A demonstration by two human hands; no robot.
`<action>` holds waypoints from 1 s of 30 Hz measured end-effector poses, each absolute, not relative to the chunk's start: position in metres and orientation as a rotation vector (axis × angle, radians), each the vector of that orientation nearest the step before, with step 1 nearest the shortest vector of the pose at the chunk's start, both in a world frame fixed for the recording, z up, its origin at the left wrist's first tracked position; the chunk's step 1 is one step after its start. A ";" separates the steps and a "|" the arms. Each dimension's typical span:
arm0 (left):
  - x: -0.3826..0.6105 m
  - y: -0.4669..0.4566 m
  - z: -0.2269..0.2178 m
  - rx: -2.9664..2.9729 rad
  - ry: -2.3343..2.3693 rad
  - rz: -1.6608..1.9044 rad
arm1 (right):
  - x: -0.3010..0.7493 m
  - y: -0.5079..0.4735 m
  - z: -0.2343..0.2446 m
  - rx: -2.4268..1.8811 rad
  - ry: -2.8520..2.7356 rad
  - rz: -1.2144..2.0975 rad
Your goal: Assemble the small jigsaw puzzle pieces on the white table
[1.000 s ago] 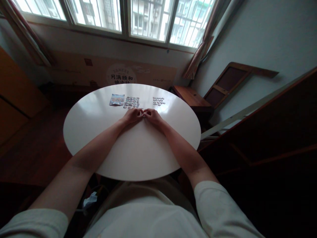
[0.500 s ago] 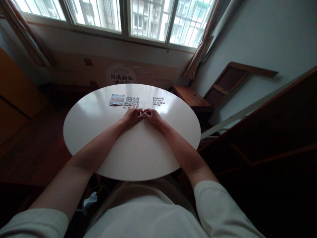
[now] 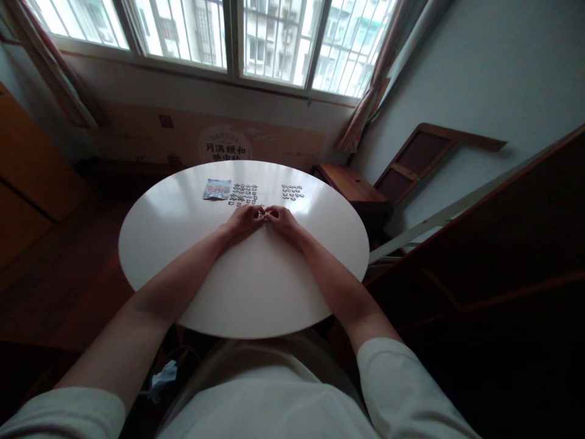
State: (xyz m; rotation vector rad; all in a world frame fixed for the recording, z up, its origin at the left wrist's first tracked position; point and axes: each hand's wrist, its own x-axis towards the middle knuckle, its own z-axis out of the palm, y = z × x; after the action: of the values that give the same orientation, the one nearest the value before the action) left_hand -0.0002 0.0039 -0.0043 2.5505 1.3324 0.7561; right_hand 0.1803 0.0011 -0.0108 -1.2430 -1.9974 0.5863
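Note:
My left hand [image 3: 244,219] and my right hand [image 3: 282,219] rest together on the round white table [image 3: 192,244], fingertips meeting and pinched on small puzzle pieces [image 3: 263,214] between them. Just beyond the left hand lies a cluster of several loose puzzle pieces [image 3: 244,194]. A second cluster of puzzle pieces [image 3: 292,192] lies beyond the right hand. A small printed picture card [image 3: 216,189] sits left of the first cluster.
A low wooden stand [image 3: 350,186] and a leaning wooden frame [image 3: 411,160] are to the right of the table. A cardboard panel with printed characters [image 3: 223,145] stands under the windows [image 3: 237,36]. Dark wooden furniture [image 3: 503,244] lines the right side.
The hands stay pinched together at the same spot on the table. The view has tilted slightly, so the table sits a little lower in the picture.

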 end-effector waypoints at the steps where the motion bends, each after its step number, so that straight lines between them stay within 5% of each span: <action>1: 0.000 0.004 -0.004 2.550 1.339 0.753 | 0.180 0.001 -0.011 -1.242 -1.996 0.589; 30: 0.001 0.005 -0.005 2.498 1.301 0.841 | 0.182 0.011 -0.020 -1.180 -1.859 0.770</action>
State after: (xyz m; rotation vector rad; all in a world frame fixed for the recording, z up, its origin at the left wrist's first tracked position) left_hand 0.0006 0.0055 -0.0053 2.4976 1.3014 0.8406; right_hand 0.1817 0.0112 -0.0202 -1.1804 -1.8588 0.7703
